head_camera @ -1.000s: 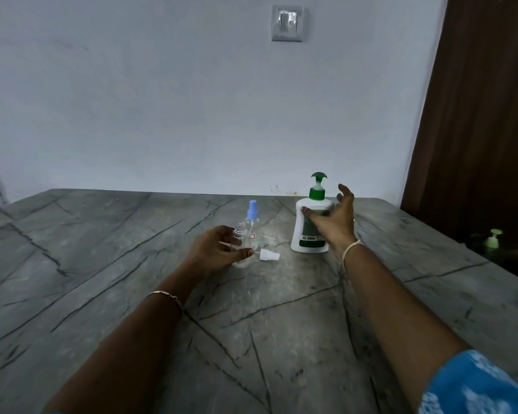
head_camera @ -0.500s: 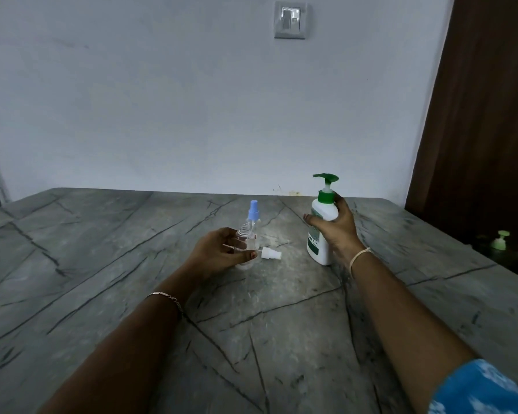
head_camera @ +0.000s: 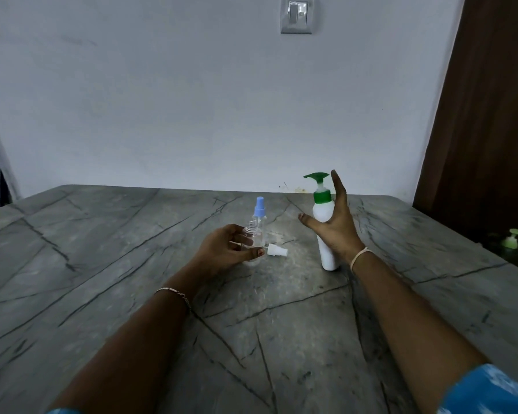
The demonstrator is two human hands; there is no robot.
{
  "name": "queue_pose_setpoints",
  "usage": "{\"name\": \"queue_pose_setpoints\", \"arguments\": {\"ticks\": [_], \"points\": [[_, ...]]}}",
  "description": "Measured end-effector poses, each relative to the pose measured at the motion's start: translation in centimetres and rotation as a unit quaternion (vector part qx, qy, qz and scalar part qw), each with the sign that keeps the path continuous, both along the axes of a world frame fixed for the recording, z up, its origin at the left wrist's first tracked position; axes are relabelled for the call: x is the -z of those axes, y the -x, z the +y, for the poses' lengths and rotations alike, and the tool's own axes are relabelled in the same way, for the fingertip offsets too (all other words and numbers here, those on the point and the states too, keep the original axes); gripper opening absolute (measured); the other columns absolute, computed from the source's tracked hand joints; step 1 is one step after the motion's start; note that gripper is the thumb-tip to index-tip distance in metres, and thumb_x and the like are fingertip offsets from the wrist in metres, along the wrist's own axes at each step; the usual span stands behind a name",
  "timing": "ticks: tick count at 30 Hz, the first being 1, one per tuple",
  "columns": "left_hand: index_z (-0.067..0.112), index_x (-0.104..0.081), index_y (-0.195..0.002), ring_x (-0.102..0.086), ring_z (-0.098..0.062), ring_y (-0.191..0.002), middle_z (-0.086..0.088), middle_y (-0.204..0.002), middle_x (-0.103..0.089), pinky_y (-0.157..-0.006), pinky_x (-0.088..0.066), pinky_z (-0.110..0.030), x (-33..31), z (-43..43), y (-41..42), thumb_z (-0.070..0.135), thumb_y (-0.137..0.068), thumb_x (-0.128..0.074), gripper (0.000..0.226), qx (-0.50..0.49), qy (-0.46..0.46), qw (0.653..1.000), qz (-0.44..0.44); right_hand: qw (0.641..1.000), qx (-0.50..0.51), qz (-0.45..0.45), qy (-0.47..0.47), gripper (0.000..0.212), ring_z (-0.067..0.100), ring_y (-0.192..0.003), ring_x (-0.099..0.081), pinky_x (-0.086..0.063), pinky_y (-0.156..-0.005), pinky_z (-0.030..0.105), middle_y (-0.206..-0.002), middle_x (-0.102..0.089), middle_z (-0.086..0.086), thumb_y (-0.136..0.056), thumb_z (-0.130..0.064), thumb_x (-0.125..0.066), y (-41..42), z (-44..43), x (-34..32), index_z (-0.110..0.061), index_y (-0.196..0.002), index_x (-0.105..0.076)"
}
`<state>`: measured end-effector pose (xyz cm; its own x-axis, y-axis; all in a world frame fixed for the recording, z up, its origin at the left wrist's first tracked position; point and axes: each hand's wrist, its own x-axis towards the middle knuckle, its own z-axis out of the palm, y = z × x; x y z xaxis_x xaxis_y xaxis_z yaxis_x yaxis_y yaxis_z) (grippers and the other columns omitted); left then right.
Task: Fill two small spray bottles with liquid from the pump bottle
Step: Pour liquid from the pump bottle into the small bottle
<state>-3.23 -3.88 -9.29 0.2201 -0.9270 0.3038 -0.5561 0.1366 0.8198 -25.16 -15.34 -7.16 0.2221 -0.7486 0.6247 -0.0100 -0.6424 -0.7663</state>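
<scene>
**Lining the spout up with the open neck**

Head view. The left hand [head_camera: 231,249] was curled round the open spray bottle [head_camera: 253,238] and held it upright on the tabletop [head_camera: 132,264], its bare threaded neck showing above the fingers. The white sprayer top [head_camera: 277,251] lay on its side just beside that thumb. The capped spray bottle [head_camera: 260,209], blue top on, stood just behind.

The right hand [head_camera: 337,234] gripped the pump bottle [head_camera: 322,210] near its shoulder, with the thumb across the front and the forefinger straight up beside the green pump head [head_camera: 317,176]. The bottle leaned a little; whether its base touched the tabletop could not be told. The spout pointed left, near the small bottles but not over them.

Judgement: the neck looked narrow, so the spout tip wanted to sit directly above it before any press. The left hand should pin the light bottle. Short, slow strokes seemed safest.
</scene>
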Motion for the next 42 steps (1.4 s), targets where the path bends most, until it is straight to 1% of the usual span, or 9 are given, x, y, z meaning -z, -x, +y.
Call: {"name": "queue_pose_setpoints", "arguments": {"ticks": [4,7,12,15,18,24,28,36,42], "points": [[0.019,-0.061,-0.109,-0.068,-0.007,-0.084,0.005,-0.096,-0.07,-0.073,-0.053,-0.016,0.0,0.2,0.1,0.039,-0.063,-0.085,0.055,-0.004,0.004,1.0,-0.017,0.996,0.002,0.08,0.032,0.114,0.0,-0.112,-0.052,-0.047,-0.092,0.019,-0.139,-0.031,-0.031,-0.07,-0.004,-0.076,-0.3,1.5,-0.6,-0.049,-0.149,-0.007],[0.019,-0.059,-0.11,-0.068,-0.013,-0.088,0.004,-0.097,-0.069,-0.079,-0.055,-0.024,0.0,0.1,0.0,0.036,-0.063,-0.086,0.057,0.006,-0.002,1.0,-0.012,0.987,0.004,0.145,0.065,0.118,0.008,-0.116,-0.05,-0.051,-0.089,0.029,-0.142,-0.027,-0.026,-0.069,0.005,-0.066,-0.1,2.6,-1.6,-0.055,-0.146,0.002],[0.018,-0.057,-0.115,-0.067,-0.013,-0.088,0.005,-0.099,-0.068,-0.082,-0.055,-0.029,-0.1,0.2,0.0,0.035,-0.064,-0.085,0.061,0.016,-0.014,0.999,-0.024,0.974,-0.012,0.207,0.095,0.123,0.023,-0.076,-0.063,-0.057,-0.064,0.039,-0.136,-0.043,-0.014,-0.068,0.007,-0.064,0.3,4.3,-2.7,-0.061,-0.141,0.009],[0.021,-0.056,-0.114,-0.066,-0.008,-0.087,0.008,-0.099,-0.067,-0.077,-0.054,-0.022,-0.2,0.3,-0.1,0.037,-0.064,-0.084,0.06,0.006,-0.007,1.0,-0.03,0.956,-0.024,0.261,0.131,0.123,0.017,-0.064,-0.058,-0.051,-0.055,0.032,-0.117,-0.056,-0.006,-0.067,0.002,-0.067,-0.2,5.3,-2.7,-0.061,-0.142,0.008],[0.023,-0.053,-0.116,-0.065,-0.005,-0.085,0.011,-0.097,-0.066,-0.074,-0.052,-0.019,-0.3,0.2,0.1,0.042,-0.064,-0.083,0.063,0.005,-0.007,0.999,-0.039,0.93,-0.02,0.325,0.169,0.121,0.01,-0.069,-0.055,-0.045,-0.057,0.024,-0.134,-0.053,-0.001,-0.068,-0.002,-0.069,-0.5,5.5,-2.5,-0.059,-0.143,0.008],[0.031,-0.047,-0.128,-0.067,-0.002,-0.082,0.011,-0.098,-0.068,-0.071,-0.053,-0.018,-0.3,0.1,0.2,0.053,-0.061,-0.08,0.078,-0.005,0.002,0.999,-0.035,0.904,0.005,0.377,0.2,0.114,0.024,-0.092,-0.057,-0.053,-0.079,0.044,-0.113,-0.058,0.008,-0.073,-0.023,-0.076,-1.2,5.9,-2.2,-0.064,-0.14,0.007],[0.035,-0.047,-0.129,-0.065,0.0,-0.083,0.013,-0.097,-0.068,-0.066,-0.049,-0.014,-0.3,0.2,0.4,0.06,-0.061,-0.077,0.078,-0.012,0.011,0.999,-0.046,0.904,-0.007,0.381,0.192,0.108,0.026,-0.102,-0.057,-0.053,-0.086,0.045,-0.124,-0.056,0.009,-0.076,-0.03,-0.077,-1.7,6.1,-1.9,-0.066,-0.138,0.004],[0.026,-0.052,-0.129,-0.066,-0.007,-0.089,0.008,-0.099,-0.069,-0.081,-0.057,-0.034,-0.3,0.1,0.4,0.049,-0.071,-0.075,0.067,-0.012,0.023,0.999,-0.037,0.913,-0.046,0.363,0.181,0.101,0.022,-0.098,-0.058,-0.053,-0.085,0.04,-0.127,-0.056,0.005,-0.072,-0.02,-0.075,-2.4,6.6,-2.0,-0.061,-0.139,-0.012],[0.03,-0.056,-0.12,-0.066,-0.007,-0.089,0.008,-0.098,-0.07,-0.082,-0.057,-0.035,-0.4,0.2,0.5,0.048,-0.069,-0.077,0.058,-0.006,0.028,0.999,-0.041,0.91,-0.056,0.377,0.162,0.093,0.014,-0.084,-0.059,-0.045,-0.066,0.023,-0.111,-0.06,0.003,-0.073,-0.018,-0.073,-2.5,5.9,-1.7,-0.053,-0.139,-0.019]]}}
